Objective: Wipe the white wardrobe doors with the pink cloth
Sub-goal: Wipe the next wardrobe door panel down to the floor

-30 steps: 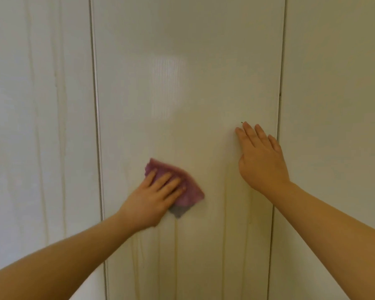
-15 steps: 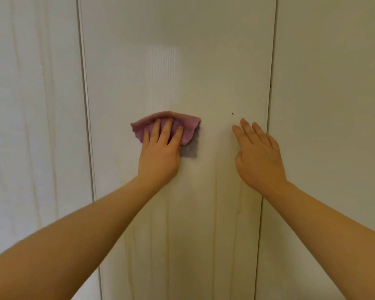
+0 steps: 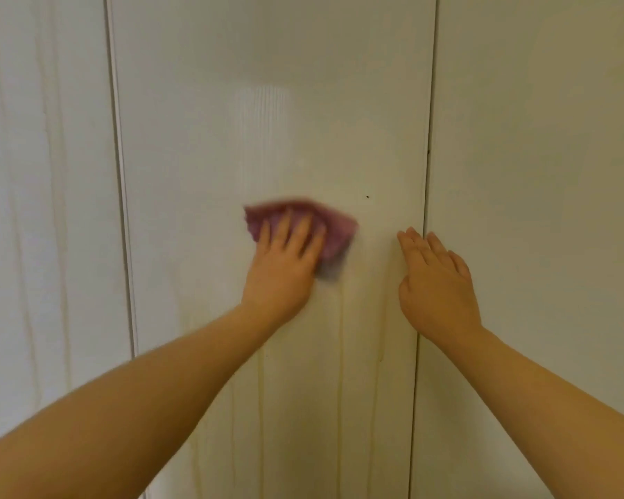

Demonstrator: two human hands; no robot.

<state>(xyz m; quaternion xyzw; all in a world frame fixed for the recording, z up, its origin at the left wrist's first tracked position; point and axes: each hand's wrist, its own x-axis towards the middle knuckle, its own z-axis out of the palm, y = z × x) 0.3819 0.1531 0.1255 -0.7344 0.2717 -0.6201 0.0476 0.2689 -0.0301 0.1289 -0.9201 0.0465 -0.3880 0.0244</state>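
The middle white wardrobe door point(image 3: 267, 120) fills the view straight ahead. My left hand point(image 3: 285, 268) presses the pink cloth point(image 3: 334, 228) flat against it with straight, spread fingers; the cloth is blurred and sticks out above and to the right of my fingers. My right hand point(image 3: 436, 282) lies flat on the same door's right edge, fingers straight, beside the vertical gap to the right door point(image 3: 537, 210). The two hands are a short distance apart.
A left door point(image 3: 44, 210) stands beyond a vertical seam. A small dark speck point(image 3: 367, 196) marks the middle door just above and right of the cloth. Faint yellowish vertical streaks run down the lower part of the middle door.
My left hand swept the cloth up from lower on the door, then to the right toward my right hand. My right hand stayed flat near the door's right edge.
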